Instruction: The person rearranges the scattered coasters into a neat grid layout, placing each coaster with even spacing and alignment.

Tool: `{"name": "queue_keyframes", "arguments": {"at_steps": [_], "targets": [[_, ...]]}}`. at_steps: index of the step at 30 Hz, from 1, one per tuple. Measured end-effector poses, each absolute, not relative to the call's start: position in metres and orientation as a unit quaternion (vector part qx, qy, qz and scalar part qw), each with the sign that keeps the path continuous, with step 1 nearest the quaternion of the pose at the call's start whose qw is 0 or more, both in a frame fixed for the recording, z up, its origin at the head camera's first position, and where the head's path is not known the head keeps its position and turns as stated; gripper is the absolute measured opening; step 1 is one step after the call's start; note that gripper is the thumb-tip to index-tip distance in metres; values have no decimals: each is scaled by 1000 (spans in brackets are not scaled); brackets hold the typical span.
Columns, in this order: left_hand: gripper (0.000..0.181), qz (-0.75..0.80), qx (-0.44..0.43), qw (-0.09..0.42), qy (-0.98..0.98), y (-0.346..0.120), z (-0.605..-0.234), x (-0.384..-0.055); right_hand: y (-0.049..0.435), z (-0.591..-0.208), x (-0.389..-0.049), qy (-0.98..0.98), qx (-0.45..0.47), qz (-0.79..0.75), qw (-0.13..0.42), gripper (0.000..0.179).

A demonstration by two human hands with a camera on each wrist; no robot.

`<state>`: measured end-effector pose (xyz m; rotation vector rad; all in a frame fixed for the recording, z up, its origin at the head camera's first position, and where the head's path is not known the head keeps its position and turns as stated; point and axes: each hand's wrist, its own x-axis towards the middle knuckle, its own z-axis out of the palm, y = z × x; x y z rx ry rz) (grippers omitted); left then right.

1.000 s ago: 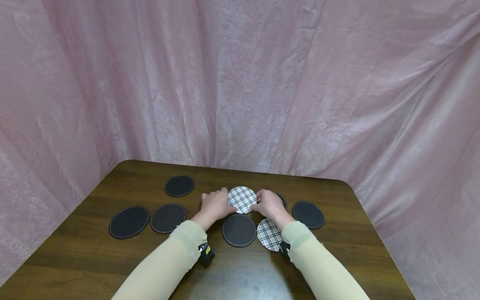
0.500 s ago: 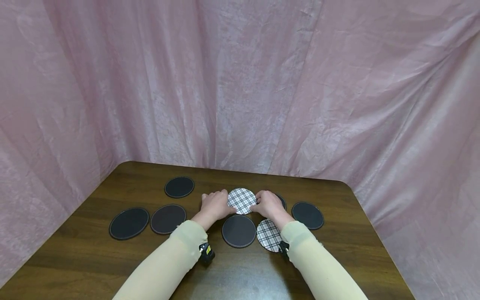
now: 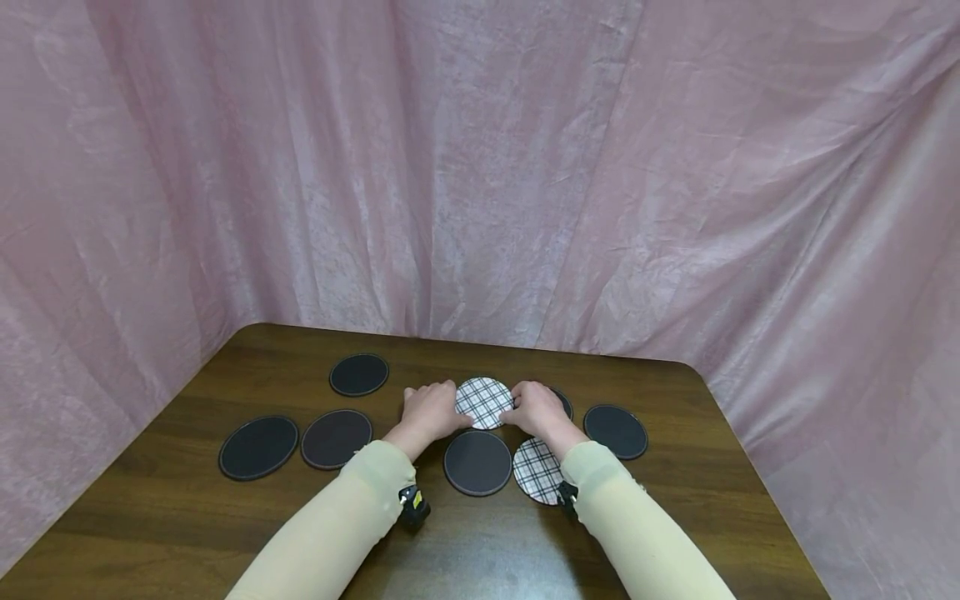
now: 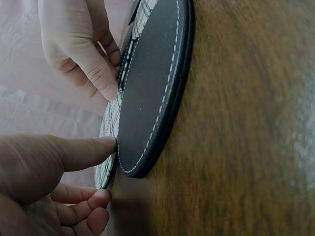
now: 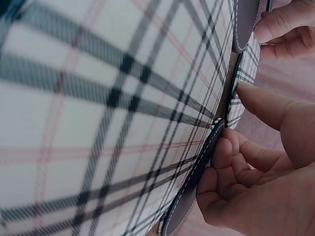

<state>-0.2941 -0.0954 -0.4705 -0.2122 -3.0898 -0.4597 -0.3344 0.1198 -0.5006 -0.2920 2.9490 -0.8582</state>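
In the head view a round plaid coaster (image 3: 484, 402) lies flat between my two hands. My left hand (image 3: 431, 414) grips its left edge, thumb near the front and fingertips at the rim. On the opposite edge my right hand (image 3: 542, 410) holds it with thumb and curled fingers, as the right wrist view shows. Just in front lies a dark brown coaster (image 3: 478, 462) with pale stitching, close to the left thumb in the left wrist view. A second plaid coaster (image 3: 536, 471) sits partly under the right wrist. My right hand partly hides a dark coaster (image 3: 566, 403).
Another dark coaster (image 3: 616, 431) lies at the right. Towards the left are a black coaster (image 3: 258, 447), a brown one (image 3: 337, 439) and a black one (image 3: 359, 374) farther back. All rest on a brown wooden table (image 3: 150, 508), with a pink curtain (image 3: 480, 167) behind.
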Motion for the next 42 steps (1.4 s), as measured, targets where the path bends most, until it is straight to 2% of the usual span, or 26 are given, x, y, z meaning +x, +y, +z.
{"name": "queue_keyframes", "arguments": {"at_steps": [7, 14, 25, 31, 36, 42], "targets": [[52, -145, -70, 5, -987, -95, -470, -295, 121, -502, -337, 960, -108, -258, 23, 47], [48, -138, -76, -2, -988, -95, -467, -293, 116, -479, -320, 963, -105, -245, 32, 45], [44, -135, -76, -17, -988, -94, -466, -293, 123, -516, -344, 959, -120, -258, 19, 49], [46, -141, -73, -22, -987, -96, -464, -291, 123, -491, -326, 955, -144, -258, 18, 47], [56, -151, -73, -16, -986, -99, -464, -288, 121, -461, -299, 952, -145, -270, 27, 46], [59, -159, -80, 6, -984, -100, -464, -284, 131, -455, -291, 950, -136, -281, 14, 50]]}}
